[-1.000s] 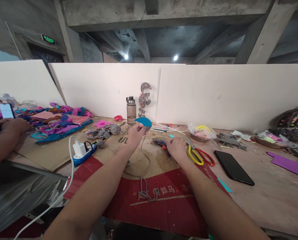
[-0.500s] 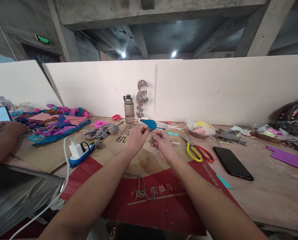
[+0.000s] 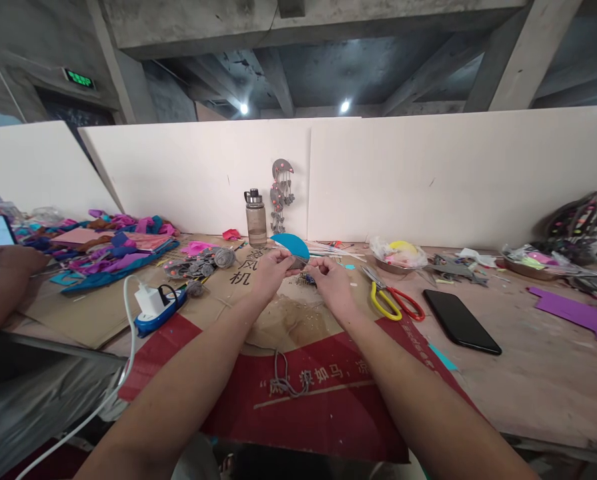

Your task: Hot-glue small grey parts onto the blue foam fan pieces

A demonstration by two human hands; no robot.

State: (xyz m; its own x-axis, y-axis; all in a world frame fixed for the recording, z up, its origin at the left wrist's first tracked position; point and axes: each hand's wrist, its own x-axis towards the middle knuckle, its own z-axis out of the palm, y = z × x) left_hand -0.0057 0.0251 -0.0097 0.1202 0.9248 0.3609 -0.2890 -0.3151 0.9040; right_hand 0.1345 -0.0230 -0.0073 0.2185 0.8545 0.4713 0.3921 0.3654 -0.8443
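Observation:
Over the middle of the cardboard, my left hand [image 3: 274,272] pinches a blue curved flat piece [image 3: 292,244] by its lower end, where a grey strip [image 3: 298,263] shows against it. My right hand [image 3: 331,283] is closed right beside it, fingertips pressed together at the grey strip's right end; what they hold is too small to be sure, perhaps grey yarn. Loose grey yarn [image 3: 289,383] lies coiled on the red part of the cardboard [image 3: 318,427] between my forearms.
Scissors [image 3: 391,297] and a black phone [image 3: 461,321] lie to the right. A water bottle [image 3: 255,219] stands behind my hands, by a grey hanging ornament [image 3: 281,193]. Leftward are a blue power strip [image 3: 162,315], colourful scraps [image 3: 123,247] and another person's hand [image 3: 13,263] near a lit phone.
The blue piece has turned and tilted up, showing more of its face, and the grey strip has come into sight. My hands have moved slightly apart. The view has shifted a little.

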